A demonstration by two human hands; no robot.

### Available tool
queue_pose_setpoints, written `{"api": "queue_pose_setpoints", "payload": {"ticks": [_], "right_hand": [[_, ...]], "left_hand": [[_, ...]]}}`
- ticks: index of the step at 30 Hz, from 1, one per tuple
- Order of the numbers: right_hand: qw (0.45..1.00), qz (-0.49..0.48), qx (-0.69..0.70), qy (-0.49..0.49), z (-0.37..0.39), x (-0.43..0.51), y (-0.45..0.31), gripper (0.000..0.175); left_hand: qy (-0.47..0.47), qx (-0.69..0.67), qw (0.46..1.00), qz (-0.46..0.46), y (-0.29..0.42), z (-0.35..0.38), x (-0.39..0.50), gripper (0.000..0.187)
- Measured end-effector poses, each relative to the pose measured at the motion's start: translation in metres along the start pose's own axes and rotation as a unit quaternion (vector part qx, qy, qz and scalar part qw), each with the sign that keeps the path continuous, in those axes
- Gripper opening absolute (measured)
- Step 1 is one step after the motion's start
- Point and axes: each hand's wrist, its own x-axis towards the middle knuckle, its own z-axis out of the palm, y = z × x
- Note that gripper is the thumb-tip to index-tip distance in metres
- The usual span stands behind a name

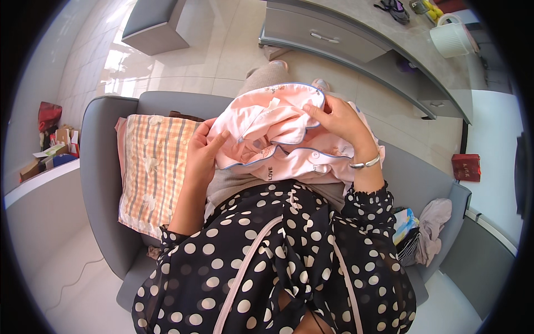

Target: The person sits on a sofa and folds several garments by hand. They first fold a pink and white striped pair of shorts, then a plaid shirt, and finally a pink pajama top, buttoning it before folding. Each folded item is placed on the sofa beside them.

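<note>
A pink garment with blue piping, buttons and printed lettering (288,165) lies bunched across my lap. My left hand (204,150) grips its left edge, thumb on top of the cloth. At the upper right, my right hand (340,117) pinches the blue-edged part near the neckline, and a silver bangle circles that wrist. The middle of the garment sags in folds between both hands. A small white tag shows on its inner side. To the left, a checked orange and white cloth (160,167) lies folded on the sofa, with pink fabric under its left edge.
I sit on a grey sofa (106,175). Crumpled light clothing (434,229) is at its right end. Ahead stand a grey block-shaped seat (156,29) and a drawer cabinet (325,35) with a white ribbed container (452,39) on top. A red bag (466,167) stands at right; boxes (62,146) at left.
</note>
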Motion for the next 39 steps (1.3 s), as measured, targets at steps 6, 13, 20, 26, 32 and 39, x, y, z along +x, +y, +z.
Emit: {"api": "queue_pose_setpoints", "payload": {"ticks": [6, 13, 20, 26, 32, 39], "right_hand": [[0.894, 0.002, 0.448, -0.027, 0.005, -0.009, 0.018, 0.032], [0.617, -0.001, 0.783, -0.078, 0.018, -0.014, 0.033, 0.030], [0.614, 0.007, 0.784, -0.091, 0.012, -0.011, 0.043, 0.037], [0.665, -0.012, 0.741, -0.088, 0.002, -0.020, 0.034, 0.057], [0.708, -0.005, 0.704, -0.045, 0.000, -0.028, 0.031, 0.066], [0.734, -0.028, 0.664, -0.138, 0.003, -0.015, 0.043, 0.063]], "left_hand": [[-0.003, -0.048, 0.998, -0.032, 0.006, -0.006, -0.002, 0.033], [-0.088, -0.169, 0.976, -0.101, 0.001, -0.013, 0.014, 0.034], [-0.166, -0.301, 0.930, -0.132, -0.009, -0.025, 0.025, 0.038], [-0.092, -0.272, 0.950, -0.119, -0.014, -0.028, 0.027, 0.039], [-0.121, -0.178, 0.973, -0.086, -0.007, -0.024, 0.017, 0.044], [-0.136, -0.138, 0.972, -0.132, -0.019, -0.042, 0.006, 0.047]]}}
